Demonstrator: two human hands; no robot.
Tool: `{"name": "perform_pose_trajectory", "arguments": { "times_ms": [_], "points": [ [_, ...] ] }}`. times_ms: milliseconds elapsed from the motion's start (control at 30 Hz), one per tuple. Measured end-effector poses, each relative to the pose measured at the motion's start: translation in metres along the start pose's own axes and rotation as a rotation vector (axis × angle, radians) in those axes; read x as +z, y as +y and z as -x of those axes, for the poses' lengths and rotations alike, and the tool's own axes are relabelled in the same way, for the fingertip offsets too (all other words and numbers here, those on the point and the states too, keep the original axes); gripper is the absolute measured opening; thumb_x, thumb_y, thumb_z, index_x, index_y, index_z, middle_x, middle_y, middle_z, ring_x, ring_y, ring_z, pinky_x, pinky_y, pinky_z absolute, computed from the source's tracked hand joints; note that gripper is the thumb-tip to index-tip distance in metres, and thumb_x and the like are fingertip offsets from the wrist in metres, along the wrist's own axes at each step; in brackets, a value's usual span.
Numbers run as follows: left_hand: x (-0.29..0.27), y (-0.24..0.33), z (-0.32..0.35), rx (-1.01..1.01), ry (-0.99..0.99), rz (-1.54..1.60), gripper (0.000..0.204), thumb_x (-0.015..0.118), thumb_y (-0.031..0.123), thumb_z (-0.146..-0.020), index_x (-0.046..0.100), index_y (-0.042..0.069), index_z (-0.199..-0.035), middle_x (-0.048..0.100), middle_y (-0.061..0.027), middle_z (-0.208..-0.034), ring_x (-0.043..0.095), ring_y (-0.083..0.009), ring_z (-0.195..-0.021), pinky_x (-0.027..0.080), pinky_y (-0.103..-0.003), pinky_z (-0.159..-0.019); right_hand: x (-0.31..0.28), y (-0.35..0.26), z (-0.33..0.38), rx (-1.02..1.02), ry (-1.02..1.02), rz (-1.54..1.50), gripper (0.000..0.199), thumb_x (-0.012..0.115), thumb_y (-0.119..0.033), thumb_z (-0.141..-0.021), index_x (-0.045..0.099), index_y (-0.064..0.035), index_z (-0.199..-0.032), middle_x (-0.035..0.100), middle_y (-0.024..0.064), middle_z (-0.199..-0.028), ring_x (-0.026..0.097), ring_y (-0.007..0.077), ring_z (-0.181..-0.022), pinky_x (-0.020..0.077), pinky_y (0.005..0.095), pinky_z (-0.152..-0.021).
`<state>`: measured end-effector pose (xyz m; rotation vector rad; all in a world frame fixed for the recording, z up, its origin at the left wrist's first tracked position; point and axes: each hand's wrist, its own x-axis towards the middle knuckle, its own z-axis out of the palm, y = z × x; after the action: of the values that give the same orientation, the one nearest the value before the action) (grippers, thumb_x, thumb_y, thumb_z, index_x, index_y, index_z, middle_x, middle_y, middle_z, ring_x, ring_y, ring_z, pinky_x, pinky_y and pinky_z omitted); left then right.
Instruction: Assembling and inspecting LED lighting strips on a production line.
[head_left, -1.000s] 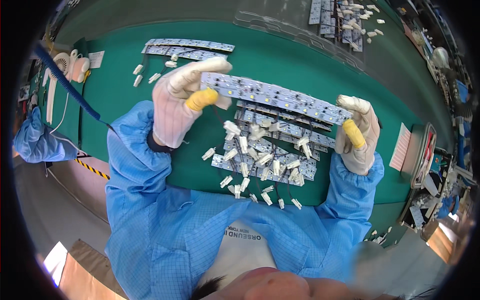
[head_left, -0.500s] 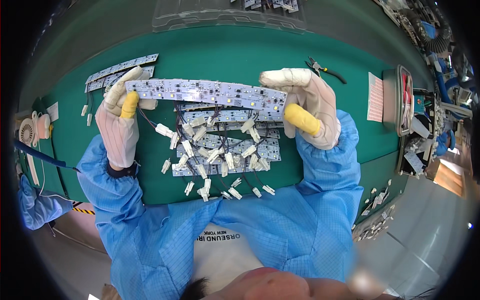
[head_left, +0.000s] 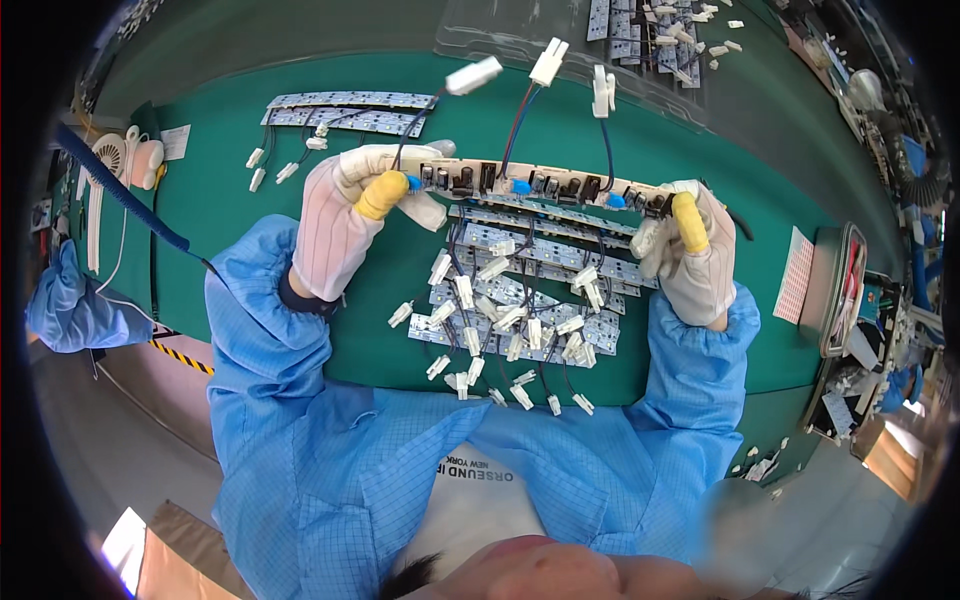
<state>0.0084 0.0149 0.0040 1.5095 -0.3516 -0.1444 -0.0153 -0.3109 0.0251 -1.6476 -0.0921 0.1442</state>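
White-gloved left hand (head_left: 345, 212), right hand (head_left: 697, 258); both narrowed, pinching one circuit board (head_left: 543, 185)

Hands (head_left: 350, 212): white gloves (head_left: 325, 240), faint pinkish stripes, yellow thumb covers (head_left: 382, 195). Held board (head_left: 548, 178): cream, black and blue components (head_left: 521, 187). Connectors (head_left: 548, 62): white. Sleeves (head_left: 265, 295): blue, fine darker grid. Surface (head_left: 230, 200): green. Tape (head_left: 182, 357): yellow-black diagonal stripes.

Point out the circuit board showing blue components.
The board held up at its ends by the left hand and right hand; the other boards show white faces.
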Motion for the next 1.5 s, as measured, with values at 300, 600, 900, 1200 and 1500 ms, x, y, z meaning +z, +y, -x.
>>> {"name": "perform_pose_trajectory", "arguments": {
  "times_ms": [300, 600, 900, 1200, 1500],
  "points": [
    [0.001, 0.007, -0.013, 0.071, 0.077, -0.564, 0.023, 0.050, 0.011, -0.091, 0.061, 0.002, -0.110, 0.066, -0.0069, -0.093, 0.062, -0.0121, -0.084, 0.048, -0.024, -0.075, 0.006, -0.002, 0.006, 0.107, -0.103, -0.246, 0.036, 0.063, -0.024, -0.086, 0.050, 0.0034, -0.105, 0.062, 0.0189, -0.093, 0.061, 0.0167, -0.052, 0.0411, 0.0185, -0.034],
    [0.006, 0.009, -0.008, -0.047, 0.086, -0.391, 0.071, 0.024, 0.058, -0.094, 0.060, -0.001, -0.114, 0.065, -0.0057, -0.064, 0.057, -0.0093, -0.066, 0.042, -0.023, -0.067, 0.004, -0.009, 0.001, 0.095, -0.069, -0.234, 0.052, 0.056, -0.048, -0.086, 0.049, 0.0013, -0.101, 0.061, 0.0098, -0.069, 0.043, 0.0075, -0.033, 0.0305, 0.0155, -0.032],
    [0.015, -0.009, -0.012, 0.024, 0.047, 0.006, 0.061, 0.042, 0.049, -0.091, 0.040, 0.000, -0.128, 0.065, -0.0123, -0.085, 0.063, -0.0164, -0.070, 0.048, -0.026, -0.068, 0.009, -0.011, -0.010, 0.022, -0.059, -0.146, 0.051, 0.061, -0.037, -0.085, 0.046, 0.0034, -0.111, 0.060, 0.0087, -0.085, 0.042, 0.0033, -0.041, 0.0310, 0.0142, -0.038],
    [-0.068, 0.046, -0.047, -0.005, 0.288, -0.234, 0.023, 0.054, 0.020, -0.088, 0.056, -0.001, -0.098, 0.064, -0.0134, -0.092, 0.060, -0.0144, -0.075, 0.050, -0.025, -0.065, 0.014, -0.015, -0.004, 0.069, -0.061, -0.240, 0.056, 0.073, -0.032, -0.076, 0.048, -0.0013, -0.116, 0.061, 0.0094, -0.089, 0.049, 0.0051, -0.049, 0.0364, 0.0160, -0.040],
    [-0.109, 0.003, -0.058, 0.024, 0.263, -0.386, 0.021, 0.053, 0.014, -0.088, 0.061, -0.003, -0.096, 0.063, -0.0085, -0.092, 0.062, -0.0138, -0.067, 0.050, -0.023, -0.062, 0.014, -0.013, -0.007, -0.006, -0.112, -0.110, 0.032, 0.061, -0.013, -0.085, 0.050, -0.0014, -0.113, 0.062, 0.0094, -0.087, 0.054, 0.0082, -0.057, 0.0411, 0.0196, -0.046]
  ]
}}
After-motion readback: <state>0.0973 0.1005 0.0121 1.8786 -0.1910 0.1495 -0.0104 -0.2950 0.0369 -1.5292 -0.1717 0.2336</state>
